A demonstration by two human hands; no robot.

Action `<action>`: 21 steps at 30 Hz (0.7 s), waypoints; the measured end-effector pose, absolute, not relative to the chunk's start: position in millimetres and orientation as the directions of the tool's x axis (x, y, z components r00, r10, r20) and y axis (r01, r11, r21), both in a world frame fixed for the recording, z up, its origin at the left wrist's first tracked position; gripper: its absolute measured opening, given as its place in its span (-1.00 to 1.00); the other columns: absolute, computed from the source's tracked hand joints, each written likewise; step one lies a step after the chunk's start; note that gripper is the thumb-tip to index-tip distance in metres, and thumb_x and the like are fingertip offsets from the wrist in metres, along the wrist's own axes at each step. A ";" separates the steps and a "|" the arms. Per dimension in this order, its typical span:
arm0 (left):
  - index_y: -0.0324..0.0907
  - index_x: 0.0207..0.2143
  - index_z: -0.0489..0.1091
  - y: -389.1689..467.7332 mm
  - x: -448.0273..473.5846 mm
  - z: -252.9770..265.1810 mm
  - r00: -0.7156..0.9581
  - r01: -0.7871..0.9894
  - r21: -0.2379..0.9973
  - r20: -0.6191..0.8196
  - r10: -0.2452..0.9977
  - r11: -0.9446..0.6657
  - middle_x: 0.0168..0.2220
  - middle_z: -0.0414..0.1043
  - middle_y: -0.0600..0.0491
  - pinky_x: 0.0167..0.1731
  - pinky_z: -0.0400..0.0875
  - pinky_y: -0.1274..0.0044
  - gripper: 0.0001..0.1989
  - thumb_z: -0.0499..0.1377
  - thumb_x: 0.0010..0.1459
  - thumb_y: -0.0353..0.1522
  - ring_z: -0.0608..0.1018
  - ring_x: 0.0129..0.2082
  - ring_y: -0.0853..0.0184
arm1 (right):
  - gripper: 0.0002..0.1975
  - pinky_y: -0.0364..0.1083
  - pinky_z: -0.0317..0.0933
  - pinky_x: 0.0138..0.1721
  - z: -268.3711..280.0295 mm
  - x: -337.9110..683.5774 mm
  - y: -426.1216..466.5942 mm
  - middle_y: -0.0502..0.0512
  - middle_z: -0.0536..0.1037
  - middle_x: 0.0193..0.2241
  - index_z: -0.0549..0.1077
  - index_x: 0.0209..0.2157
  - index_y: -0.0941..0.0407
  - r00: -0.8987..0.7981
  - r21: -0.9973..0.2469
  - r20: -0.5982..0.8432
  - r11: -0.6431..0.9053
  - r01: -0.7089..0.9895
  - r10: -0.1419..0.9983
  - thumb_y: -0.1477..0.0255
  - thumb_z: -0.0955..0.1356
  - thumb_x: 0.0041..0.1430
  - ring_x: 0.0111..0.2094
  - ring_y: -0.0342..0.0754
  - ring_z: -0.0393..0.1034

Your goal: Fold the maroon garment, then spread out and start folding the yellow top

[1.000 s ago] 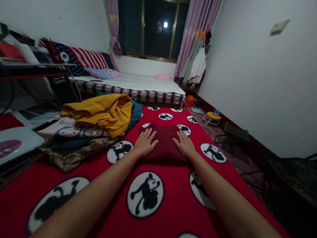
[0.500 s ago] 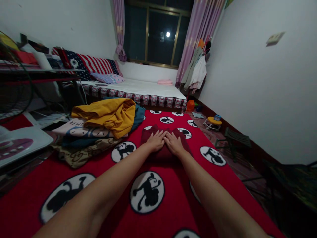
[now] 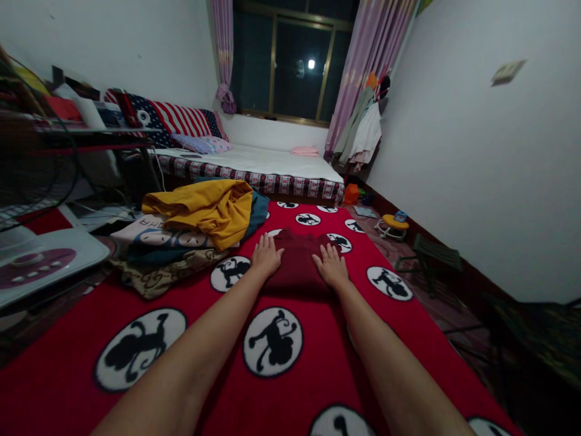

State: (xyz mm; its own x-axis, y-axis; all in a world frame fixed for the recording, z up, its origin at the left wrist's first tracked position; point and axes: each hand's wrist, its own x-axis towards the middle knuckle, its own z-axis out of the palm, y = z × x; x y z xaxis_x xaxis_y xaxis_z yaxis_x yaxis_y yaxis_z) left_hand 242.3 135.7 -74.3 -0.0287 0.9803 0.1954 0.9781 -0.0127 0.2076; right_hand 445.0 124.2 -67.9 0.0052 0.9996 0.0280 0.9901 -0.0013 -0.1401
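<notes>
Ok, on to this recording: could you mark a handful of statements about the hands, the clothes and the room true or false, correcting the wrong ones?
1. The left hand and right hand rest on the maroon cloth. True.
2. The two hands touch each other. False: they are apart, near opposite sides of the cloth.
3. The yellow garment is at the bottom of the pile. False: the yellow garment lies on top.
4. A pink cloth lies on the bed. True.
5. The orange-topped stool stands on the bed. False: the orange-topped stool stands on the floor.
</notes>
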 end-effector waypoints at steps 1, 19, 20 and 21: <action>-0.48 0.28 0.01 131.3 241.7 -74.2 -0.041 0.981 0.192 0.201 0.979 0.002 0.33 -0.09 -0.31 0.23 0.04 0.30 -0.36 -0.09 0.31 -0.20 0.06 0.32 0.05 | -0.38 0.17 -0.18 0.26 -66.1 445.8 120.6 0.15 -0.13 0.36 -0.06 0.34 0.14 -0.008 -0.136 0.027 0.011 0.991 1.000 0.14 0.01 0.37 0.36 0.05 -0.31; -0.12 -0.10 0.45 27.9 215.5 -54.5 -0.064 0.969 0.246 0.339 0.939 -0.023 -0.23 0.51 -0.06 -0.11 0.22 0.33 -0.76 0.09 0.20 -0.35 0.45 -0.13 0.11 | -0.66 -0.06 0.30 -0.13 -2.9 327.4 126.8 0.26 0.57 -0.12 0.54 -0.11 0.13 -0.208 -0.196 0.032 0.210 0.958 0.978 0.25 0.32 0.17 -0.08 0.11 0.46; -0.11 -0.14 0.47 27.1 215.9 -53.8 -0.054 0.966 0.257 0.342 0.938 -0.038 -0.25 0.51 -0.04 -0.13 0.22 0.34 -0.78 0.08 0.20 -0.37 0.46 -0.14 0.13 | -0.59 -0.03 0.31 -0.12 -2.9 319.9 129.0 0.32 0.55 -0.10 0.52 -0.08 0.17 -0.190 -0.194 0.020 0.191 0.962 0.981 0.19 0.32 0.17 -0.06 0.15 0.45; -0.10 -0.18 0.47 26.2 216.7 -53.2 -0.038 0.964 0.258 0.351 0.936 -0.058 -0.27 0.51 -0.02 -0.15 0.22 0.35 -0.79 0.08 0.19 -0.40 0.46 -0.16 0.14 | -0.53 0.01 0.31 -0.11 -2.6 313.2 131.3 0.37 0.53 -0.07 0.49 -0.05 0.20 -0.178 -0.192 0.012 0.177 0.965 0.984 0.14 0.32 0.16 -0.04 0.17 0.44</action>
State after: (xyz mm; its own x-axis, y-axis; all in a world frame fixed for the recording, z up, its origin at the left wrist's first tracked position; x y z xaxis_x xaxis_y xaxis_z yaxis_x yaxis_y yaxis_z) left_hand 216.7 26.2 -53.2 -0.0380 0.9356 0.3510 0.9643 -0.0578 0.2585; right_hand 313.2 131.3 -2.6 -0.1782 0.9839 0.0117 0.9652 0.1771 -0.1923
